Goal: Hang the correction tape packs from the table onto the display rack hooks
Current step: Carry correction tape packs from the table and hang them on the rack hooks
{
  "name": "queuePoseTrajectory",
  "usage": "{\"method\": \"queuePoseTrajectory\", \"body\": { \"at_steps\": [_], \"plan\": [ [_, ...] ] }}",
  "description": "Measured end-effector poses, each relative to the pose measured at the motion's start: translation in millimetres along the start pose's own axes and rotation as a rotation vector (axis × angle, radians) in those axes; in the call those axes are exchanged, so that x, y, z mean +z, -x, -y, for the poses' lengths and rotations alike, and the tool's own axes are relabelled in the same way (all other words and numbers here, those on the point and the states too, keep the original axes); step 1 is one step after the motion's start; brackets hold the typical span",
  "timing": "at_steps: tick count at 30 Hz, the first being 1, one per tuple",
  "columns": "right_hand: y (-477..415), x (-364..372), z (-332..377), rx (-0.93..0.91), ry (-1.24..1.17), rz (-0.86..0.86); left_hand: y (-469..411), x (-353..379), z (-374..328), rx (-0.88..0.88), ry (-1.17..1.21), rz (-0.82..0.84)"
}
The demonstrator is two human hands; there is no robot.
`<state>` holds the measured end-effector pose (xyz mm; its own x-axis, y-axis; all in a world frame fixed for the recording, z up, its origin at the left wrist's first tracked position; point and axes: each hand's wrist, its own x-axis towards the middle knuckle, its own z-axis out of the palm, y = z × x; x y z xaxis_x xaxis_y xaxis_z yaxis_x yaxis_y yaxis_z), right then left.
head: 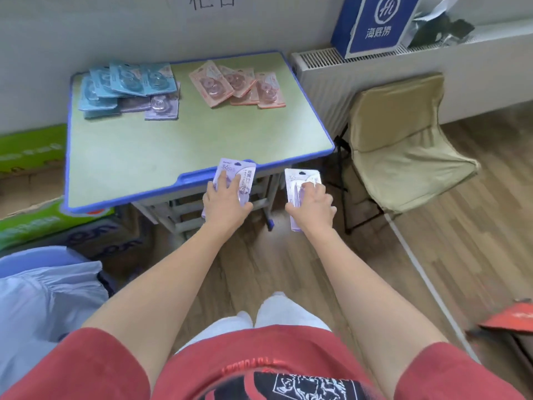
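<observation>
Left hand: our left hand grips a lavender pack at 12 o'clock. The fingers are spread over its face and the card overhangs the near edge of the table.
Right hand: our right hand is closed round a second lavender pack at 1 o'clock. It is off the table and over the floor, near the folding chair.
Left on the table: blue packs are heaped at 10 o'clock and pink packs are fanned at 12. A lone lavender pack touches the blue heap.
Display rack: it is out of view, so we judge a turn away from the table comes before any hanging.
Step in hand: we read this as a carry, with one pack in each hand and both hang holes pointing away from us.
Doing it well: we should hold each card low so the hole at the top stays clear. We should present one pack at a time, square to the hook, and slide it fully back before letting go.
Caution: both thumbs are hidden under the cards, so the grip is probably a pinch. Shiny blister fronts could slip.
</observation>
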<state>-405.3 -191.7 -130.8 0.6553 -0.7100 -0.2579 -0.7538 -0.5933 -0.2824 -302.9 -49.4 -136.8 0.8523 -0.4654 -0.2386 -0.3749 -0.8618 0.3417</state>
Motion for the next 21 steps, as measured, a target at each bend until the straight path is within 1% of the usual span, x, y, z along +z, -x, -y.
{"method": "queuePoseTrajectory", "body": {
  "at_steps": [2,8,14,21],
  "plan": [
    [26.7,3.0,-17.8,-0.017,-0.018,-0.005,23.1,9.2,-6.4,0.028,-0.020,0.007],
    [103.4,10.2,-85.4,0.021,-0.065,-0.045,102.6,41.2,-35.0,0.108,0.001,0.013],
    [197.0,19.3,-166.8,0.059,-0.120,-0.022,211.7,90.0,-60.8,0.162,0.030,0.007],
    [323.4,25.7,-259.0,0.194,-0.156,-0.067,333.6,140.1,-95.9,0.299,0.029,0.057]
  ]
}}
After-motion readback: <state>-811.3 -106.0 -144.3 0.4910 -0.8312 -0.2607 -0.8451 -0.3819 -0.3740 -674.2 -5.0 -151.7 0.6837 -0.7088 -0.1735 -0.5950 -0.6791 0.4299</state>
